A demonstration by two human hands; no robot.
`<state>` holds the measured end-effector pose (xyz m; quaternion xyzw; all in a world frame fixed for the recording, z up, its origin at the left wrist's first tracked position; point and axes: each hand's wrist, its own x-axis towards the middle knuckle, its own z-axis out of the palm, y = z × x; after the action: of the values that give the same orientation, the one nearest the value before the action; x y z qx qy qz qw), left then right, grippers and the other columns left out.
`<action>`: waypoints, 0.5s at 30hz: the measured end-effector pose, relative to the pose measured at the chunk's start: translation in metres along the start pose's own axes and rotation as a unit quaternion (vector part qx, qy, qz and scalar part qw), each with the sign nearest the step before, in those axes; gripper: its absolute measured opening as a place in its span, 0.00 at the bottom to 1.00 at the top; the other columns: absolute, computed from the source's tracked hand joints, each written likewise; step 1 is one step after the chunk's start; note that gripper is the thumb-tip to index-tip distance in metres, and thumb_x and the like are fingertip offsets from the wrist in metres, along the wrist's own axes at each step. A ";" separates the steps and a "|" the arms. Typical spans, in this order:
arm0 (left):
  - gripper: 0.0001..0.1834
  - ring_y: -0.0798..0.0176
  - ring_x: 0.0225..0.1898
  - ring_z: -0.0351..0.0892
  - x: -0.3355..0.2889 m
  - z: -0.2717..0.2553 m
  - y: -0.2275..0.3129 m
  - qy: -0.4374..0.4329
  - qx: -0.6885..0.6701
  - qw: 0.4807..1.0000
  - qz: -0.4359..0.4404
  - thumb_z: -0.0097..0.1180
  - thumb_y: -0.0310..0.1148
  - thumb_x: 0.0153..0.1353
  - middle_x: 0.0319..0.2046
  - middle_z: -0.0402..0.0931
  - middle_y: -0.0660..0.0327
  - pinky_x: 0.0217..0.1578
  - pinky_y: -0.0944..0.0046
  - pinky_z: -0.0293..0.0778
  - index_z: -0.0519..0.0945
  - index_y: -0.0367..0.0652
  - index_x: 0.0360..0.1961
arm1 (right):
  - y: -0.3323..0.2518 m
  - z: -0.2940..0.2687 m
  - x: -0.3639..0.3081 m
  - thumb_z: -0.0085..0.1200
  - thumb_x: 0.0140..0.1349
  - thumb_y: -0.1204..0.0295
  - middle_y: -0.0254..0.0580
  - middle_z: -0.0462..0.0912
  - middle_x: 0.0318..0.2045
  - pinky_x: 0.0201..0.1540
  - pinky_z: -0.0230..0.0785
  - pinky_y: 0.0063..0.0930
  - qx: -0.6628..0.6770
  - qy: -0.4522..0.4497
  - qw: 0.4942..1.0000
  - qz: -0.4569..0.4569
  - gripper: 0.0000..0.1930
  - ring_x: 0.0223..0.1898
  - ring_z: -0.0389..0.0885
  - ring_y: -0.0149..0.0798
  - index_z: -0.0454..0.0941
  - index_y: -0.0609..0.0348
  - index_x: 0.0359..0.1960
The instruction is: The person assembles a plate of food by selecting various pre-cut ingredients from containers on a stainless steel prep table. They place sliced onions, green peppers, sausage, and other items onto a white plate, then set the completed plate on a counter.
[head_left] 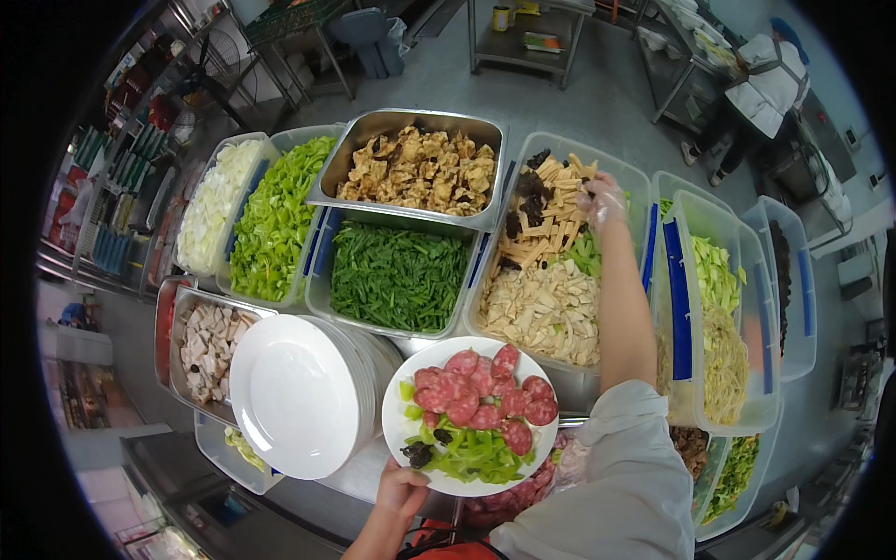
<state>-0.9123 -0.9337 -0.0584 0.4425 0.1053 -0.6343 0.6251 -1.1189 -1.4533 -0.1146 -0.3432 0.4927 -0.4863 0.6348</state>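
My left hand [403, 487] grips the near left rim of a white plate [396, 431]. Round slices of pink sausage [481, 392], green pepper slices [481, 455] and black wood ear [417, 455] lie on it. In a clear glove, my right hand [607, 200] reaches into a clear plastic bin [627, 271], its fingers curled at tan strips [560, 201]; what they hold is hidden. The same bin has wood ear, green pepper and a heap of pale slices [546, 308]. Beside the held plate stands a stack of white plates [294, 397].
Chopped greens [397, 275], green peppers [280, 224], pale chopped vegetable [219, 207] and a metal pan [327, 198] of browned pieces stand ahead. More bins [679, 308] crowd the right. A co-worker [770, 89] stands at the far right, near steel racks [527, 61].
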 end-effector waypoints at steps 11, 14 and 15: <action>0.42 0.48 0.53 0.73 -0.004 0.004 -0.002 0.003 -0.023 1.000 0.002 0.49 0.14 0.28 0.50 0.74 0.53 0.56 0.51 0.69 0.71 0.36 0.55 | 0.016 0.029 0.002 0.53 0.57 0.74 0.51 0.79 0.43 0.42 0.76 0.33 -0.397 0.020 0.891 -0.219 0.16 0.36 0.81 0.44 0.76 0.57 0.48; 0.42 0.48 0.53 0.73 -0.007 0.001 -0.005 0.006 -0.029 1.000 0.008 0.49 0.14 0.28 0.50 0.75 0.53 0.56 0.51 0.69 0.71 0.37 0.55 | 0.016 0.074 -0.016 0.54 0.55 0.73 0.51 0.77 0.45 0.41 0.75 0.35 -0.560 -0.029 0.785 -0.262 0.16 0.37 0.80 0.45 0.76 0.55 0.48; 0.43 0.48 0.53 0.73 -0.005 0.000 -0.004 0.007 -0.024 1.000 0.003 0.49 0.14 0.27 0.50 0.74 0.53 0.56 0.51 0.69 0.70 0.37 0.56 | 0.019 0.089 -0.023 0.54 0.54 0.73 0.53 0.76 0.46 0.44 0.74 0.37 -0.614 -0.021 0.753 -0.235 0.17 0.40 0.80 0.48 0.75 0.54 0.48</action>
<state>-0.9173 -0.9294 -0.0564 0.4319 0.1232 -0.6267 0.6368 -1.0295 -1.4292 -0.1010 -0.7746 0.5755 -0.2053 0.1634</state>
